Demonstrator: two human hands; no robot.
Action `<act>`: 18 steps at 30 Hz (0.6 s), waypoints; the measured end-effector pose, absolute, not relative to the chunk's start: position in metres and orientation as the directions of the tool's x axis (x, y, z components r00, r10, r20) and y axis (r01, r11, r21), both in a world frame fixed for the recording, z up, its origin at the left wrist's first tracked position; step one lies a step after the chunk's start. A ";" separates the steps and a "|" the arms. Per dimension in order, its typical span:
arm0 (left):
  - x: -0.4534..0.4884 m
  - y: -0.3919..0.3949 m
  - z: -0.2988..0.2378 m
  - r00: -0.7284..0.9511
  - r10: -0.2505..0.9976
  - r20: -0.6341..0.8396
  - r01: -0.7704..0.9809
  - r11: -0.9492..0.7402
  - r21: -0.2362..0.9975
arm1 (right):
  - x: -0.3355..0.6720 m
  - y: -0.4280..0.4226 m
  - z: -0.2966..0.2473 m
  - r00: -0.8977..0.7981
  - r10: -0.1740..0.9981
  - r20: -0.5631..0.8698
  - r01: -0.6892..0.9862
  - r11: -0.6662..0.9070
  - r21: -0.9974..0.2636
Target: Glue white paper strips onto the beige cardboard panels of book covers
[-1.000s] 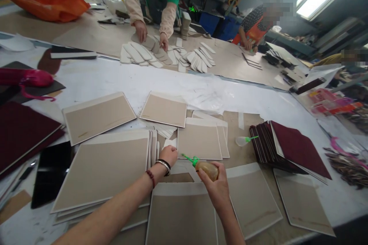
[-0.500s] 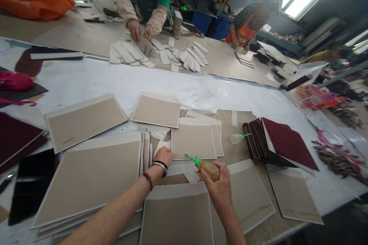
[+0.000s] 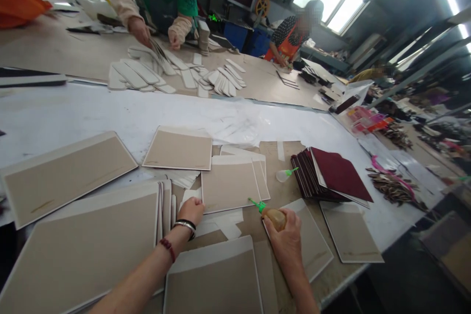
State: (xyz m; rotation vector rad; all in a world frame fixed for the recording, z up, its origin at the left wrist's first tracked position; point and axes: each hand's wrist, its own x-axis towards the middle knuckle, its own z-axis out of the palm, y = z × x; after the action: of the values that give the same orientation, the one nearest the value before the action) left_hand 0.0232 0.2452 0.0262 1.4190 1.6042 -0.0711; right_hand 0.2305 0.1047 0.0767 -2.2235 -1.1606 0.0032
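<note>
My right hand (image 3: 289, 235) is wrapped round a squeeze bottle (image 3: 275, 218) of amber liquid, probably glue, with a green nozzle. The nozzle tip points left, at the near edge of a beige panel (image 3: 230, 181) with a pale strip along its far side. At that panel's near left corner, my left hand (image 3: 191, 210) is closed, its fingertips pinching the corner and partly hidden. More beige panels lie partly under this one. Close by on the left is a stack of larger panels (image 3: 91, 240). Another panel (image 3: 217, 274) lies between my forearms.
Single panels lie at left (image 3: 73, 171), far (image 3: 180, 149) and right (image 3: 351, 235), several with brownish streaks. A second small bottle (image 3: 283, 175) lies beside a maroon stack (image 3: 338, 174). Across the table, a person in green handles white strips (image 3: 136, 73); another person works farther right.
The view has swung right, so things sit farther left. My right hand has moved the bottle rightward along the panel's near edge. My left hand stays at the corner. The person in green has parted their hands.
</note>
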 end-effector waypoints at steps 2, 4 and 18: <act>0.023 0.245 0.026 0.136 0.738 -0.661 0.795 0.316 0.517 | 0.238 0.104 0.077 0.623 0.729 0.283 0.741 -0.434 -0.512; 0.023 0.245 0.025 0.140 0.738 -0.660 0.796 0.313 0.518 | 0.243 0.103 0.076 0.626 0.720 0.298 0.746 -0.442 -0.498; 0.023 0.250 0.024 0.178 0.698 -0.694 0.729 0.380 0.569 | 0.173 0.113 0.072 0.650 0.747 0.139 0.587 -0.377 -0.717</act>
State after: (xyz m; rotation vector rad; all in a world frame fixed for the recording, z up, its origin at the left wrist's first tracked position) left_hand 0.0227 0.2499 0.0236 1.3291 1.5313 -0.0346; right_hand 0.1735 0.1133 0.0721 -2.0979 -1.0328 0.2669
